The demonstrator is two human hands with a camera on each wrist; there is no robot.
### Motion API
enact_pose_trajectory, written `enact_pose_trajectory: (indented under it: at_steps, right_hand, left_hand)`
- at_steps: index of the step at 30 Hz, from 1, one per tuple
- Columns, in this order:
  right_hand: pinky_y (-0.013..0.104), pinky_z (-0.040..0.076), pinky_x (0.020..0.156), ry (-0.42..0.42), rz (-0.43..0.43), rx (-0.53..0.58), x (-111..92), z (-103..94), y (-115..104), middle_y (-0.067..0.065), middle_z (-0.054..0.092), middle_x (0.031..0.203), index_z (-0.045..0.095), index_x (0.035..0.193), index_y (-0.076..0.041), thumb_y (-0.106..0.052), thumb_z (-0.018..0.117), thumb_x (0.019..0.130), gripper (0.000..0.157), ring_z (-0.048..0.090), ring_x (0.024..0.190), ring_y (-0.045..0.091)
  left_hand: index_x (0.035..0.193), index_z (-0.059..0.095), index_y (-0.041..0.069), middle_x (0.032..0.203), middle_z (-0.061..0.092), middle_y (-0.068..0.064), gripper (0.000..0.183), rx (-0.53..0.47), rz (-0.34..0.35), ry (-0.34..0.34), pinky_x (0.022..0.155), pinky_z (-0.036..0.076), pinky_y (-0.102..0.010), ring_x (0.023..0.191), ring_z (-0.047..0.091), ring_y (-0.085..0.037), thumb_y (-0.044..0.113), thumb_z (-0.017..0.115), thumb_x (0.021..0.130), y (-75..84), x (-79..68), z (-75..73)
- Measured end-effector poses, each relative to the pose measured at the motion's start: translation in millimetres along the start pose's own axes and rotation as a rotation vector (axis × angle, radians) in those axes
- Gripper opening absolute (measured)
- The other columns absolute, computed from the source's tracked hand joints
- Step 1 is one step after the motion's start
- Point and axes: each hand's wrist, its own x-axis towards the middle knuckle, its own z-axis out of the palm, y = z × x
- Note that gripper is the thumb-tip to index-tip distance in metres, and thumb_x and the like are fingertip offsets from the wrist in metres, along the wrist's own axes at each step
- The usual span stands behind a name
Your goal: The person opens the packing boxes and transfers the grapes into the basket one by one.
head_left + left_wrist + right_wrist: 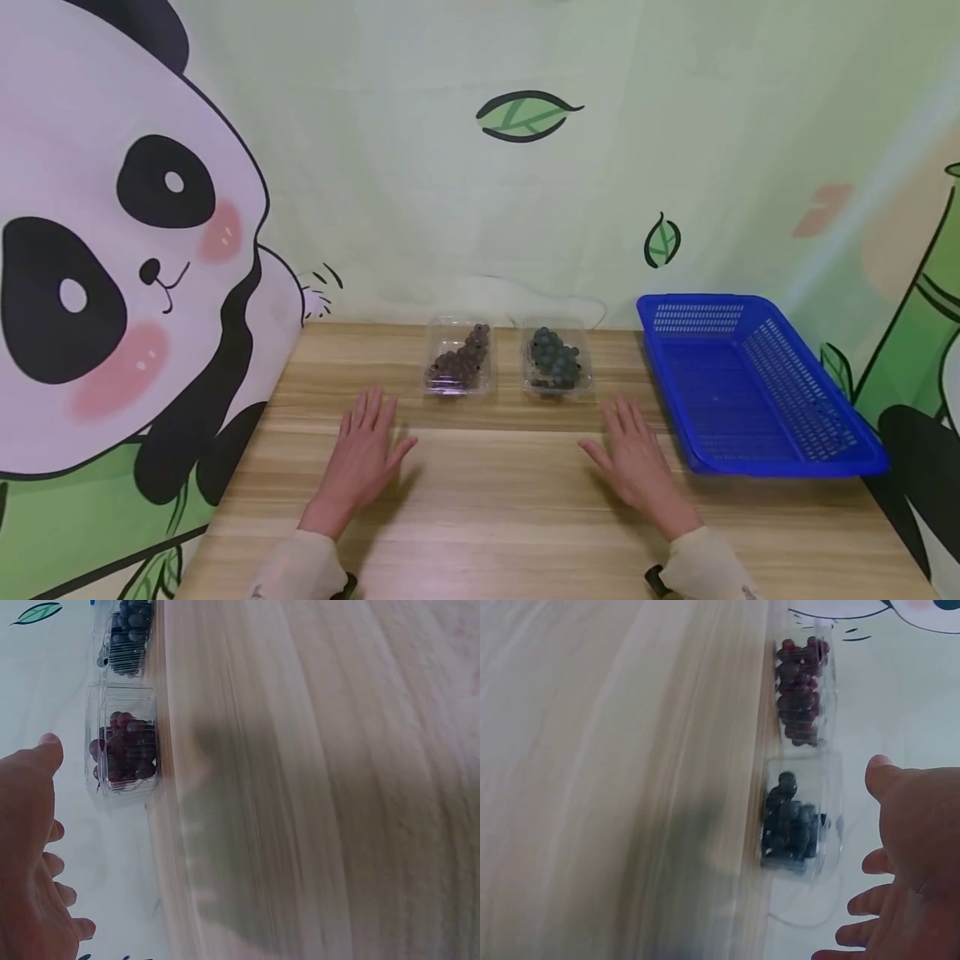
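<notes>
A printed backdrop (405,167) with a panda and leaves spans the rear, cut off at the frame edges. Before it lies the wood-grain table (495,500), its near edge out of view. The blue perforated plastic basket (716,396) stands at the right, hiding part of the table's side edge.

The left hand (360,454) extends palm down above the table, fingers straight and slightly spread, thumb held outward. The right hand (636,462) mirrors it, between the basket and the table's middle. Both pale sleeves (300,562) run out of the lower frame.

Near the backdrop, beyond the fingertips, two clear plastic containers stand side by side, apart: the left container (441,337) and the right container (576,333). Glare leaves it uncertain whether their lids are closed. The left holds a bunch of red grapes (462,358), the right a bunch of dark grapes (555,360); stems are hard to make out. The left wrist view crops the right container; the right wrist view is blurred. Black wristbands (346,585) are partly covered by the sleeves.
</notes>
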Motion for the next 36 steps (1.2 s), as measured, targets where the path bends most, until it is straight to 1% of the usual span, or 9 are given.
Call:
enact_pose_trajectory:
  at_steps: [4,8,13,18,20,26,29,33,36]
  right_hand:
    - [0.067,0.028,0.114,0.041,-0.003,0.025,5,-2.9,-11,0.034,0.031,0.158,0.034,0.155,0.007,-0.045,0.057,0.105,0.075,0.029,0.145,0.053]
    - [0.066,0.032,0.112,0.108,-0.013,0.069,10,-8.2,-23,0.034,0.043,0.150,0.042,0.150,0.009,-0.040,0.060,0.105,0.069,0.040,0.139,0.052]
    - [0.065,0.036,0.110,0.146,-0.038,0.124,18,-10.9,-40,0.033,0.050,0.143,0.050,0.144,0.009,-0.036,0.063,0.103,0.061,0.046,0.134,0.051]
    - [0.061,0.044,0.104,0.173,-0.053,0.155,27,-7.9,-57,0.028,0.055,0.137,0.055,0.141,0.006,-0.033,0.066,0.102,0.056,0.053,0.127,0.045]
    - [0.060,0.046,0.101,0.173,-0.046,0.174,30,-7.4,-65,0.026,0.056,0.135,0.054,0.142,0.004,-0.033,0.066,0.102,0.056,0.055,0.125,0.043]
    - [0.059,0.049,0.098,0.122,0.002,0.208,43,-8.1,-86,0.026,0.057,0.137,0.052,0.145,0.001,-0.040,0.059,0.105,0.058,0.059,0.121,0.043]
    - [0.056,0.052,0.094,0.105,0.018,0.219,47,-6.1,-94,0.025,0.060,0.133,0.055,0.143,0.001,-0.039,0.058,0.106,0.055,0.064,0.112,0.040]
    - [0.051,0.056,0.086,0.087,0.028,0.262,52,-2.2,-103,0.021,0.064,0.125,0.059,0.138,0.003,-0.037,0.057,0.107,0.050,0.069,0.100,0.032]
    - [0.049,0.057,0.085,0.077,0.038,0.303,57,1.0,-109,0.018,0.066,0.120,0.061,0.136,0.002,-0.036,0.057,0.107,0.048,0.070,0.099,0.030]
  left_hand:
    - [0.157,0.033,-0.002,0.168,0.013,-0.026,0.075,-0.046,-0.011,0.010,0.119,0.017,-0.066,0.154,0.012,-0.046,0.043,0.059,0.104,1.6,5.1,-1.8]
    - [0.158,0.031,-0.003,0.168,0.011,-0.026,0.074,-0.081,-0.029,-0.005,0.120,0.015,-0.064,0.154,0.011,-0.045,0.042,0.057,0.105,5.0,10.2,-4.2]
    - [0.160,0.028,-0.001,0.170,0.006,-0.023,0.074,-0.169,-0.076,-0.004,0.121,0.017,-0.060,0.154,0.011,-0.044,0.042,0.056,0.106,10.6,17.7,-9.5]
    - [0.162,0.024,0.004,0.172,-0.001,-0.014,0.079,-0.241,-0.135,-0.027,0.118,0.026,-0.060,0.150,0.024,-0.046,0.054,0.048,0.106,13.3,23.3,-13.2]
    - [0.163,0.023,0.005,0.172,-0.002,-0.012,0.080,-0.264,-0.159,-0.038,0.117,0.026,-0.060,0.148,0.028,-0.047,0.055,0.047,0.106,14.7,25.4,-14.8]
    - [0.163,0.022,0.006,0.172,0.002,-0.012,0.078,-0.326,-0.184,-0.018,0.119,0.022,-0.059,0.151,0.023,-0.044,0.053,0.047,0.106,19.3,32.6,-17.2]
    - [0.162,0.025,0.006,0.171,0.006,-0.015,0.076,-0.366,-0.195,-0.006,0.119,0.022,-0.061,0.151,0.023,-0.045,0.051,0.049,0.106,22.0,36.0,-16.7]
    - [0.160,0.031,0.004,0.169,0.015,-0.019,0.069,-0.421,-0.219,0.025,0.118,0.023,-0.062,0.150,0.026,-0.045,0.044,0.052,0.107,24.6,41.0,-15.2]
    - [0.157,0.036,0.003,0.165,0.026,-0.021,0.065,-0.460,-0.239,0.061,0.118,0.025,-0.060,0.148,0.031,-0.043,0.040,0.054,0.107,25.0,45.3,-13.1]
